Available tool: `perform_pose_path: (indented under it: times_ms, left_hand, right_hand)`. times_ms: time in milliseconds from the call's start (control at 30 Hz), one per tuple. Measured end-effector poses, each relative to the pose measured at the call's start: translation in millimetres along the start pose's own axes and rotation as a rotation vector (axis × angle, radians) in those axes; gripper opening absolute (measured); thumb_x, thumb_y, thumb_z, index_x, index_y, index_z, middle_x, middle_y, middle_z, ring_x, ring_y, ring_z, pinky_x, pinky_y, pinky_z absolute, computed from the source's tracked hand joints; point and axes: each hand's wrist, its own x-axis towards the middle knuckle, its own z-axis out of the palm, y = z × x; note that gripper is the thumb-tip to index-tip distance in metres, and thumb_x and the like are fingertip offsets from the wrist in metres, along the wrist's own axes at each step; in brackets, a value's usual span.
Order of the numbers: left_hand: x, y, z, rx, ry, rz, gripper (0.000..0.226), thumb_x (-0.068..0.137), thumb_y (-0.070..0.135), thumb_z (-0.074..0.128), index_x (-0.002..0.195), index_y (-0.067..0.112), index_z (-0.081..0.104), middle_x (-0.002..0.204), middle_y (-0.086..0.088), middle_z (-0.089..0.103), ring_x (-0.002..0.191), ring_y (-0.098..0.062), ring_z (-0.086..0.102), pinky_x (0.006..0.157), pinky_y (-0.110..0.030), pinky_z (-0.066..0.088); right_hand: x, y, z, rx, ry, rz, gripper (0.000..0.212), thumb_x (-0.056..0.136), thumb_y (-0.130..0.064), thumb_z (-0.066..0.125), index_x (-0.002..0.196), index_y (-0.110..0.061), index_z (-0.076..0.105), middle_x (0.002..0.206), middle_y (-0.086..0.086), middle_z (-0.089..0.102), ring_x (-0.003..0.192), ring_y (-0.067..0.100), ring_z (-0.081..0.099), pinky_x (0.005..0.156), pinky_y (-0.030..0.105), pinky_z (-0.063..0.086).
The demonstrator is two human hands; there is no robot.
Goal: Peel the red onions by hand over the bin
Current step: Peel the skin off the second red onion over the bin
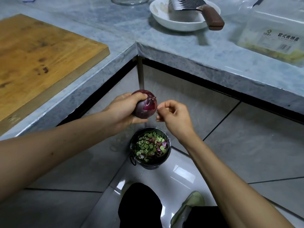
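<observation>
Head view, red onion (144, 106), skin partly torn

Wood cutting board (41, 51) on counter (189, 46); cleaver (197, 9) in white bowl (177, 24); plastic box (273, 30).

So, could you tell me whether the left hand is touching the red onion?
Touching. The head view shows the left hand wrapped round the red onion, thumb pressed on top.

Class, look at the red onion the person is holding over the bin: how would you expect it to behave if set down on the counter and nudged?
The red onion looks round, so it would probably roll. Its glossy skin may be slippery, hence perhaps the left hand wrapping round it. The torn, flaking patch suggests a brittle outer skin.
</observation>
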Motion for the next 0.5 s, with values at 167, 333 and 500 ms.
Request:
perform_pose_path:
  times_ms: [167, 333, 500]
  left_hand:
    - [1, -4, -3, 0.010, -0.007, 0.009, 0.023, 0.097, 0.020, 0.066, 0.117, 0.010, 0.060, 0.110, -0.011, 0.068, 0.097, -0.024, 0.072, 0.073, -0.041, 0.064]
    - [-4, -26, -10, -0.115, -0.003, -0.016, 0.030, 0.098, 0.023, 0.065, 0.124, 0.009, 0.058, 0.117, -0.015, 0.067, 0.095, -0.027, 0.074, 0.069, -0.040, 0.064]
    - [-11, -64, -5, -0.358, 0.032, 0.067, 0.037, 0.100, 0.025, 0.062, 0.131, 0.006, 0.057, 0.125, -0.018, 0.066, 0.102, -0.027, 0.074, 0.074, -0.036, 0.062]
  right_hand:
    - [-4, 5, -3, -0.126, 0.029, 0.020, 0.025, 0.089, -0.006, 0.067, 0.069, -0.020, 0.067, 0.066, 0.005, 0.064, 0.063, 0.015, 0.060, 0.072, 0.042, 0.057]
    - [-9, 0, 0, -0.187, 0.007, -0.087, 0.019, 0.093, -0.014, 0.065, 0.077, -0.023, 0.071, 0.075, 0.003, 0.072, 0.070, 0.016, 0.068, 0.075, 0.043, 0.059]
    - [-13, 5, 0, -0.256, -0.006, -0.166, 0.012, 0.084, -0.027, 0.076, 0.090, -0.017, 0.075, 0.078, 0.002, 0.071, 0.076, 0.016, 0.067, 0.075, 0.029, 0.058]
